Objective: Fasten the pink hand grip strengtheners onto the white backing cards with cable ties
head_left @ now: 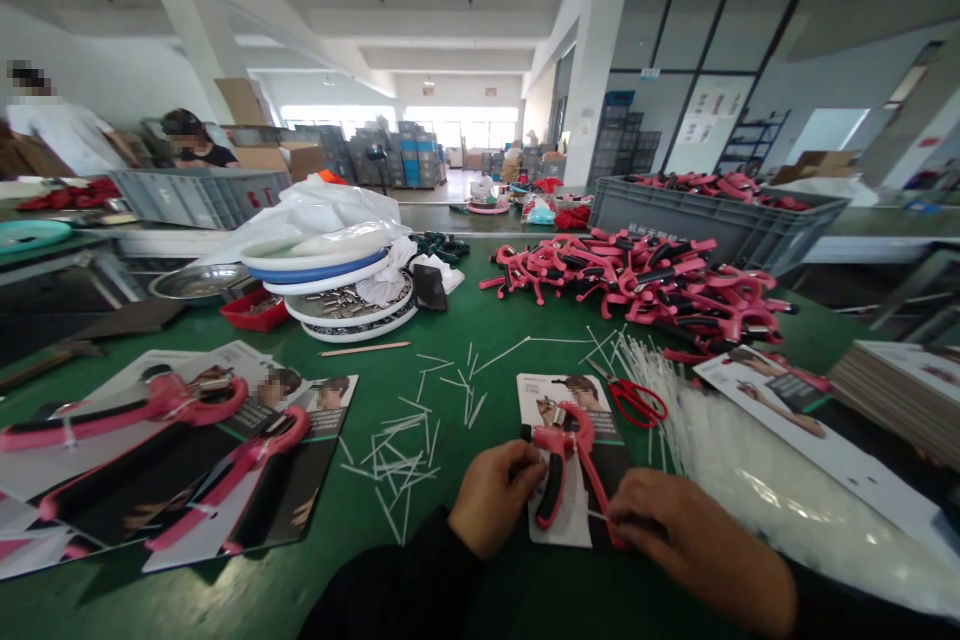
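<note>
A pink and black hand grip (588, 460) lies on a printed card (616, 428) in front of me. My left hand (498, 492) is closed at the card's left edge beside the black handle; what its fingers pinch is too small to tell. At the lower right of the grip, my right hand (667, 520) has its fingers pressed together by the pink handle, with a thin white tie (596, 515) running to the fingertips. Red-handled scissors (637, 402) rest just behind the card.
Carded grips (247, 475) lie at the left, near scattered white tie pieces (401, 465). Loose pink grips (637, 280) are heaped behind. A bag of ties (787, 480) and stacked cards (900, 400) stand right. Stacked round plates (345, 290) sit back left. Two people are beyond.
</note>
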